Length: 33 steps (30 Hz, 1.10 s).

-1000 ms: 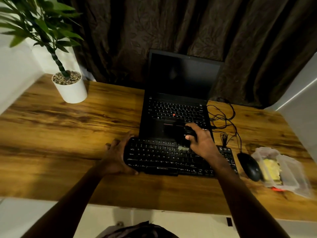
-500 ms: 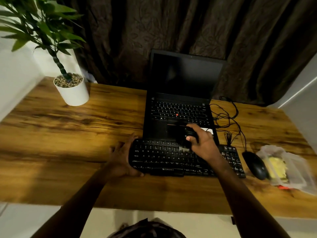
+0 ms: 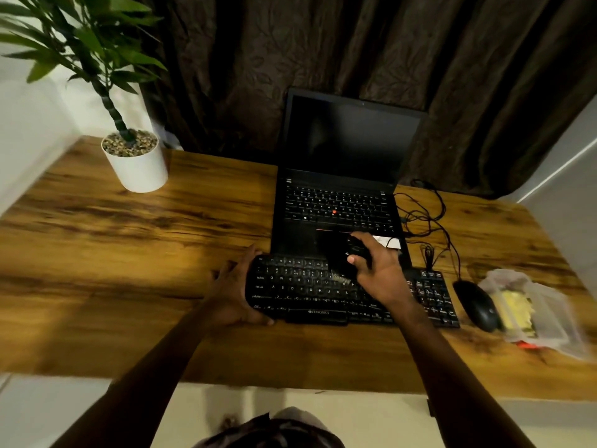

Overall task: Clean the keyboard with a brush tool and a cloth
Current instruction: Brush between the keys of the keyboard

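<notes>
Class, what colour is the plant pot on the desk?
The plant pot is white; head view shows it.

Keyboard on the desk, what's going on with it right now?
A person is brushing the keyboard that lies in front of the open laptop. The right hand grips the brush tool, bristles down on the upper key rows. The left hand holds the keyboard's left end. A mouse lies to its right.

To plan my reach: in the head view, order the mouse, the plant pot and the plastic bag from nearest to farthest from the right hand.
1. mouse, just right of the right hand.
2. plastic bag, beyond the mouse, farther right.
3. plant pot, far left corner.
</notes>
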Tool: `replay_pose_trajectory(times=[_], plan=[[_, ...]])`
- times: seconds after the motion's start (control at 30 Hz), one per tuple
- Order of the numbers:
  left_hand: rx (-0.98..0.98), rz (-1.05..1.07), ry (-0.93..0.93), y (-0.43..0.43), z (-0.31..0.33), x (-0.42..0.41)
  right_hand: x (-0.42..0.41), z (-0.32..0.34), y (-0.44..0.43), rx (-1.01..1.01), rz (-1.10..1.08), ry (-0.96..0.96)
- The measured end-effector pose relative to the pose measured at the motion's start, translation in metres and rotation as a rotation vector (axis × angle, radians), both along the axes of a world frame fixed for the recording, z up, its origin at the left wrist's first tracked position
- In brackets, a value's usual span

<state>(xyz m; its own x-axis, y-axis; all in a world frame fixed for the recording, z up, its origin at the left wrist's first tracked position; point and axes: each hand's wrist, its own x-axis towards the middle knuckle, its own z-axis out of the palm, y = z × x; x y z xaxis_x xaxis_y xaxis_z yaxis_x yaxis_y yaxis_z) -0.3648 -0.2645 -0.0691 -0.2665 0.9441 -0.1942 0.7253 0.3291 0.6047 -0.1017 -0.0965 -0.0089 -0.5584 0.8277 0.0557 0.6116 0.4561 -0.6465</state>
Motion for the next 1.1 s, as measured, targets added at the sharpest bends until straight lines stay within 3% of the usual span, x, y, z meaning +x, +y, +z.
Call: replay_pose_trajectory(times=[0.17,0.47,0.77,1.1], plan=[[0.013,-0.006,-0.007,-0.002,0.001,0.001,0.000,0.007,-0.005,-0.107,0.060,0.029],[0.009,-0.003,0.009,-0.001,0.000,0.000,-0.032,0.004,-0.021,-0.065,0.069,-0.004],[-0.016,-0.019,0.040,0.000,-0.002,0.000,-0.076,0.004,-0.045,-0.062,0.217,-0.014],[-0.063,-0.022,0.109,0.002,-0.004,0.000,-0.105,0.002,-0.061,-0.106,0.228,0.137]])
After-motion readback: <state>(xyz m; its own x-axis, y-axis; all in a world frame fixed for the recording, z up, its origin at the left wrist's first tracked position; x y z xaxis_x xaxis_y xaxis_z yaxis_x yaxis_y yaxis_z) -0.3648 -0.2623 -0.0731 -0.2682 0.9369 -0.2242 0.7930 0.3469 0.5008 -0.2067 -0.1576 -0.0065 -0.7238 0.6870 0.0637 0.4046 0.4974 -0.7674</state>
